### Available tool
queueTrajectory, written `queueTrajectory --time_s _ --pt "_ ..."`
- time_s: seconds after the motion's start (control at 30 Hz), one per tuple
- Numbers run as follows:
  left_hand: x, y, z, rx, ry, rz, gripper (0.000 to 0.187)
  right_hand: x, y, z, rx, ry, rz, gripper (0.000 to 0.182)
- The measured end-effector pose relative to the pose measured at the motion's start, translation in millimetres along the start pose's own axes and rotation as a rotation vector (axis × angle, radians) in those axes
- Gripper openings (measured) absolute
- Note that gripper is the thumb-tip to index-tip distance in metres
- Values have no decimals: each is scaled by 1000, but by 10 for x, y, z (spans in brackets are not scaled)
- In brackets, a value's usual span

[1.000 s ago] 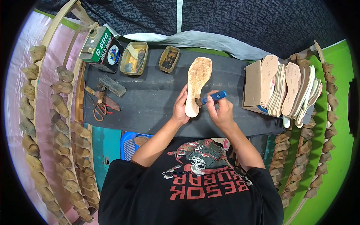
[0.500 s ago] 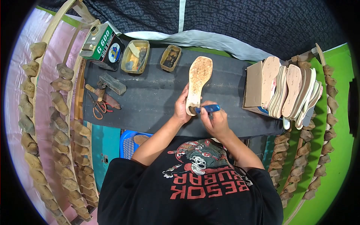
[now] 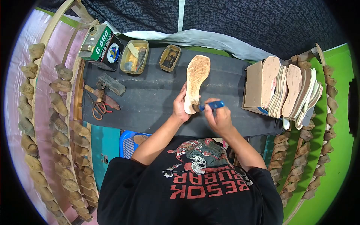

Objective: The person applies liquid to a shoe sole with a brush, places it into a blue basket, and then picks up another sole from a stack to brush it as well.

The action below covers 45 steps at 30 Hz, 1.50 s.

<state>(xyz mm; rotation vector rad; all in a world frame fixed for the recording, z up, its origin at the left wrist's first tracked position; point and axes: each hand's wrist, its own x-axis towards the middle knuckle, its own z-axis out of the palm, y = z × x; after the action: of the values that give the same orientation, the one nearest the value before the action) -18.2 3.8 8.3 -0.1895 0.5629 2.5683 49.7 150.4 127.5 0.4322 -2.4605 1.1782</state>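
Note:
A pale, speckled shoe insole (image 3: 198,73) stands out over the dark table, its wide toe end pointing away from me. My left hand (image 3: 180,107) is closed around its narrow heel end, from the left and beneath. In my right hand (image 3: 219,117) is a brush with a blue handle (image 3: 214,105), gripped between thumb and fingers. The dark brush tip touches the insole near the heel. Brownish, shiny patches cover much of the insole's face, while the heel's lower edge looks paler.
A glue can (image 3: 101,47) and two tubs, one yellowish (image 3: 134,56) and one smaller (image 3: 170,57), stand at the back left. Pincers (image 3: 99,110), a hammer (image 3: 98,92) and a grey block (image 3: 111,84) lie left. A cardboard box (image 3: 254,87) of insoles stands right. Racks of shoe lasts flank both sides.
The insole has shifted slightly left and toward me with my left hand. My right hand has moved a little right, the brush tip now on the heel's right side.

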Motion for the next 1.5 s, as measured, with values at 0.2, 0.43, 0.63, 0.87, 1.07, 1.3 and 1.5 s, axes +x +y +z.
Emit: queueTrajectory --time_s 0.2,0.43,0.63,0.87,1.07,1.3,1.5 --pt "25 30 45 21 -44 -21 54 14 -31 54 101 -26 48 12" --pt "-52 -80 222 -54 -61 -17 53 260 152 95 99 22 186 9" --pt "19 11 105 -120 -36 18 47 99 -4 85 57 -25 -103 15" --pt "63 -44 221 -113 -1 5 50 214 100 10 52 -4 -72 16" --pt "-4 -109 286 -177 -5 -39 48 226 55 55 61 -6 -194 22" --pt "86 -18 104 -189 -58 -22 42 30 -57 -2 176 -111 -107 21" --pt "26 -97 256 -221 -107 -26 50 169 83 31 48 -2 -139 18"
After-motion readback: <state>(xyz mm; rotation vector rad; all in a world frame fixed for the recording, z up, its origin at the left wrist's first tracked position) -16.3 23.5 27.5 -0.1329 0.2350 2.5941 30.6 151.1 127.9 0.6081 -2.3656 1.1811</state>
